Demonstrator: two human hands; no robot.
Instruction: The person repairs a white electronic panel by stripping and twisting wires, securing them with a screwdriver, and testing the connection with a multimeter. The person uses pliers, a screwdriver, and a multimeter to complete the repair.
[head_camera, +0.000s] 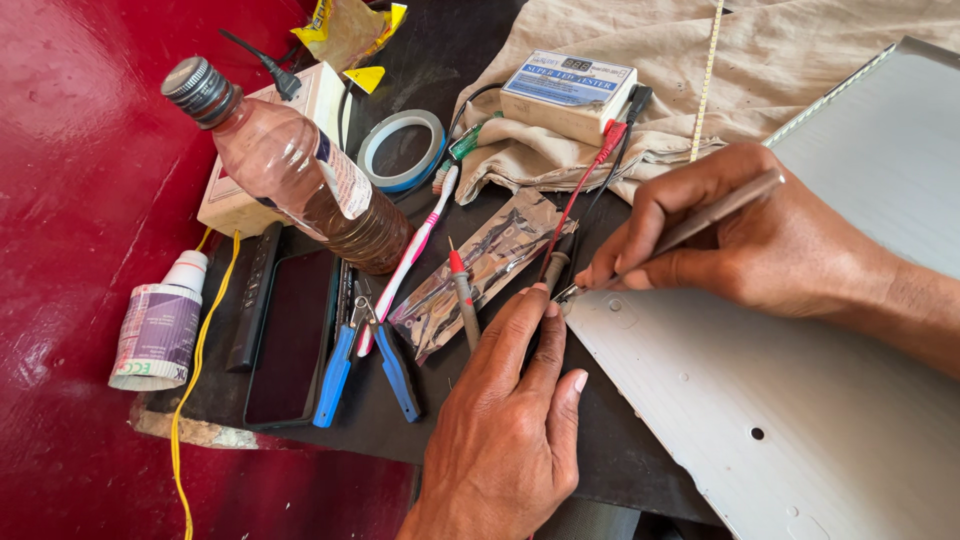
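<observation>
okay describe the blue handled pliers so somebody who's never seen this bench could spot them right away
Start at the black mat on the red surface, then find the dark phone lying flat near its left edge. Just right of the phone lie the pliers, handles spread toward the viewer. They are the only tool with bright blue grips; the toothbrush crossing above them is pink and white.

Tools (365, 350) crowding left; panel (800, 400) bare.

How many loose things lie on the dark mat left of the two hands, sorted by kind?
Bottles: 2, brown bottle and small white bottle
Tape rolls: 1, tape roll
Toothbrushes: 1, toothbrush
Pliers: 1, blue-handled pliers
Phones: 1, dark phone
Foil packets: 1, foil packet
Total: 7
</observation>
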